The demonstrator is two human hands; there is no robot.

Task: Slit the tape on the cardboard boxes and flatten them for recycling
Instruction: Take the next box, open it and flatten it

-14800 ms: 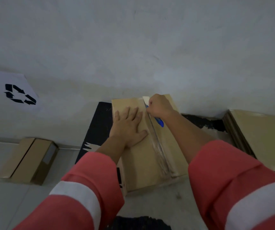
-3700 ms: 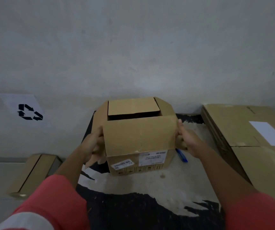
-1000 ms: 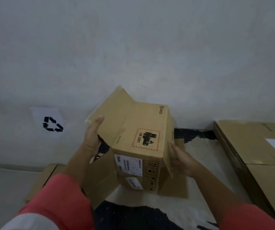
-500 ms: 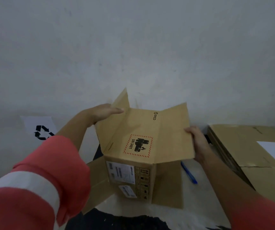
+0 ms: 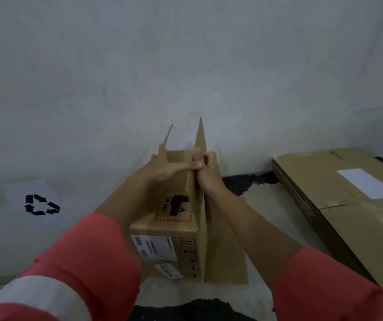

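A cardboard box (image 5: 174, 218) stands on the floor (image 5: 266, 205) between both forearms, open end facing away. The right hand (image 5: 209, 174) has a clenched grip on its raised right flap (image 5: 200, 140). The left hand (image 5: 166, 167), fingers straight, presses the left flap (image 5: 167, 136). Flattened boxes (image 5: 338, 193) lie to the right.

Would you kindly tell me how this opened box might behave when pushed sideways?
The box is probably light, since its flaps stand open. It likely folds easily: the left hand and right hand press it narrow. Standing tall, it may tip.
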